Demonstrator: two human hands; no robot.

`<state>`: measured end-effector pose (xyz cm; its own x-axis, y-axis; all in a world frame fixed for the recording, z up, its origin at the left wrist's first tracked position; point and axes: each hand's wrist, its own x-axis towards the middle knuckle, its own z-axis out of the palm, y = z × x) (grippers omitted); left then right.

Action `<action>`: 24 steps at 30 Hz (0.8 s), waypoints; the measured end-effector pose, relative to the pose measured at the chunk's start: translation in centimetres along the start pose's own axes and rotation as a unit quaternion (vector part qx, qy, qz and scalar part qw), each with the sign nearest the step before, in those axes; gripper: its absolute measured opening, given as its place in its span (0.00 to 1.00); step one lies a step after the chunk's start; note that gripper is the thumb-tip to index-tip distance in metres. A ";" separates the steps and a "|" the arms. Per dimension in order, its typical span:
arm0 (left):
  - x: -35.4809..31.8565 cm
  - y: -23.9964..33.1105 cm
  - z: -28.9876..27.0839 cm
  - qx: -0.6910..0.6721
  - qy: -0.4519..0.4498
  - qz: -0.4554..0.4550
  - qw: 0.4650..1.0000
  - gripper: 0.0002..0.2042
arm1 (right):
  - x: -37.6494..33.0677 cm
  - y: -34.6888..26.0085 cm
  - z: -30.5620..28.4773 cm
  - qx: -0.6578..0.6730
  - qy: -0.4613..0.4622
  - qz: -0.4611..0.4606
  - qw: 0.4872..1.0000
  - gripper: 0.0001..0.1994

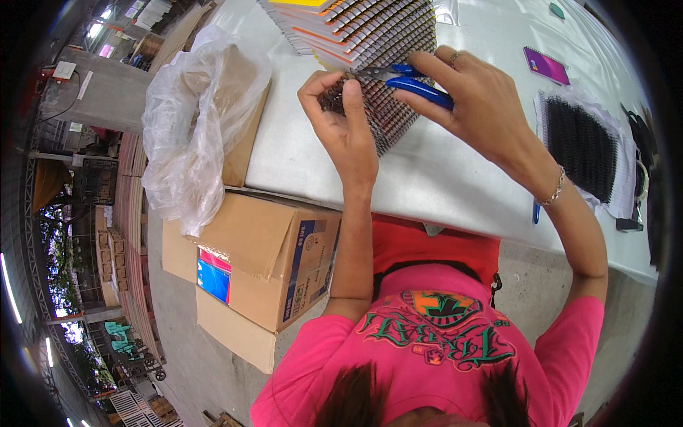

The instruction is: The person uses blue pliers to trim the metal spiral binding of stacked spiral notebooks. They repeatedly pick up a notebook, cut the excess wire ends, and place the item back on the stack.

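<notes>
A tall stack of spiral-bound notebooks (377,35) stands at the far middle of the table, its rows of wire coils facing me. My left hand (341,117) is at the left end of the coils, with curled fingers and raised thumb around a notebook's coil edge; some fingertips are hidden. My right hand (477,89) grips blue-handled pliers (420,92) from the right. The pliers' narrow metal jaws reach across the coils to just beside my left thumb and forefinger. Whether the jaws touch a wire is too small to tell.
Beneath everything is a pale covered table (427,185). A bundle of black coils (580,146) and a small purple notebook (546,65) lie at right. On the left are a clear plastic bag (192,128) over a carton and an open cardboard box (256,249) below the table edge.
</notes>
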<state>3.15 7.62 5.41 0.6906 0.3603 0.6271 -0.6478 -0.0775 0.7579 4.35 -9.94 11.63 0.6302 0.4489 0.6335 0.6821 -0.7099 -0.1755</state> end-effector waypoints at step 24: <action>-0.3 0.9 1.0 -0.009 0.052 -0.015 0.998 0.12 | -0.8 0.2 0.4 0.002 0.020 -0.007 1.000 0.23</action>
<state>2.67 6.54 6.11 0.6732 0.4576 0.5809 -0.6334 -0.0485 0.7723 4.11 -10.24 10.79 0.6060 0.4361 0.6652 0.6917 -0.7019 -0.1700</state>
